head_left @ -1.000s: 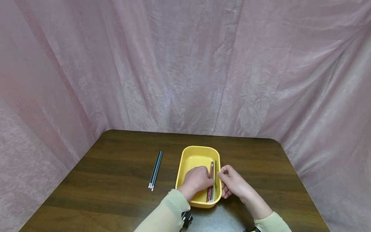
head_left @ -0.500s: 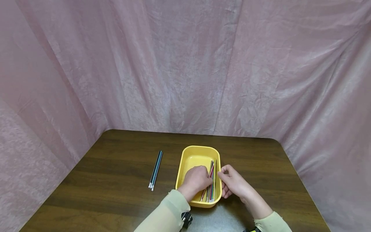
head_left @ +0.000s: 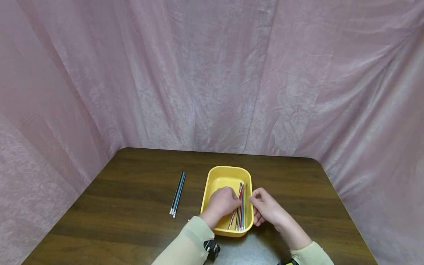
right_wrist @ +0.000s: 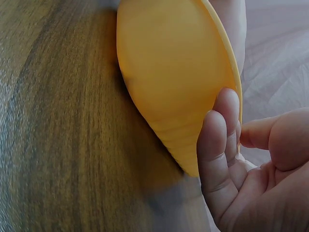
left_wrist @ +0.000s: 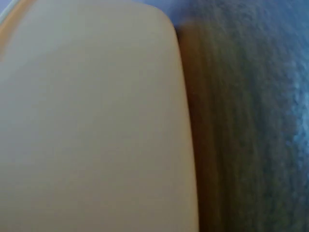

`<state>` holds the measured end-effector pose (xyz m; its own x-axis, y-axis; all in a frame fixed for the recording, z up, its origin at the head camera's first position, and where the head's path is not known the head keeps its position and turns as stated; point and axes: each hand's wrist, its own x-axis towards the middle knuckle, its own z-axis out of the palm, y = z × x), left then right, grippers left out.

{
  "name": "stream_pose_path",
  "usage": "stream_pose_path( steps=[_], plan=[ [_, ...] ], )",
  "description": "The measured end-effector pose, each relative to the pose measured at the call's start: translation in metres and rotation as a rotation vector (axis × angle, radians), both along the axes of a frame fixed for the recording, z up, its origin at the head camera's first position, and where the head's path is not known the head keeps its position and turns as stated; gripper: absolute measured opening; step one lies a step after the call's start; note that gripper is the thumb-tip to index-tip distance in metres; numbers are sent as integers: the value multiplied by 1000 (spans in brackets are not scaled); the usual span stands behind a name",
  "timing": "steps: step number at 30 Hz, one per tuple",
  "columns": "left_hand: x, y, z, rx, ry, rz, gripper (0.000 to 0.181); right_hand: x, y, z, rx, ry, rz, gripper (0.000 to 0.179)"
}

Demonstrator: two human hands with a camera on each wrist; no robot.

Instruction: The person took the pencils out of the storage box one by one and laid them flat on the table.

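Observation:
A deep yellow plastic tray (head_left: 222, 233) stands on the table, and my left hand (head_left: 221, 202) reaches inside it. Between the left thumb and fingers is a red pencil (head_left: 231, 222), slanting across the tray floor; the fingertips are partly hidden by the hand. Several other pencils (head_left: 243, 217) lie lengthwise along the tray's right wall. My right hand (head_left: 269, 210) pinches the right rim, thumb on the inner side. In the right wrist view its fingers lie against the tray's outer wall (right_wrist: 174, 63). Only the blurred outer wall (left_wrist: 96, 121) and tabletop show in the left wrist view.
Left of the tray, several dark pencils (head_left: 177, 194) with white erasers lie together on the brown wooden table (head_left: 132, 198). A pink curtain (head_left: 212, 73) hangs behind the table and along its sides.
The red pencil has come away from the others, its near end swinging left. My left hand has drawn slightly back and left; the right hand has stayed at the rim.

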<state>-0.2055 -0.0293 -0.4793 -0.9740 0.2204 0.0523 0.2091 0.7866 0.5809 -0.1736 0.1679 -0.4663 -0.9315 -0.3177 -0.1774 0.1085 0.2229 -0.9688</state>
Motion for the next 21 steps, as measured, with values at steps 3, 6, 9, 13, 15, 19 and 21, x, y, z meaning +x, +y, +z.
stream_pose_path(
  steps=[3, 6, 9, 13, 15, 19, 21],
  plan=[
    [2, -2, 7, 46, -20, 10, 34, 0, 0, 1, 1, -3, -4, 19],
    [2, -3, 10, 60, -11, 17, 32, 0, 0, 1, 3, -4, -5, 19],
    [4, -5, 17, 67, -4, 23, 31, 0, 0, 2, 2, -2, -4, 19],
    [7, -8, 27, 79, -4, 32, 23, 1, 0, 2, 1, 1, -2, 18],
    [6, -10, 28, 99, 5, 29, 19, 1, 0, 2, 0, 0, 0, 18],
    [-4, -15, 10, 138, 85, 7, 13, 1, 0, 2, -1, 0, 2, 19],
    [-5, -18, 9, 159, 99, 0, 12, 1, -1, 2, 2, -1, -1, 19]
  ],
)
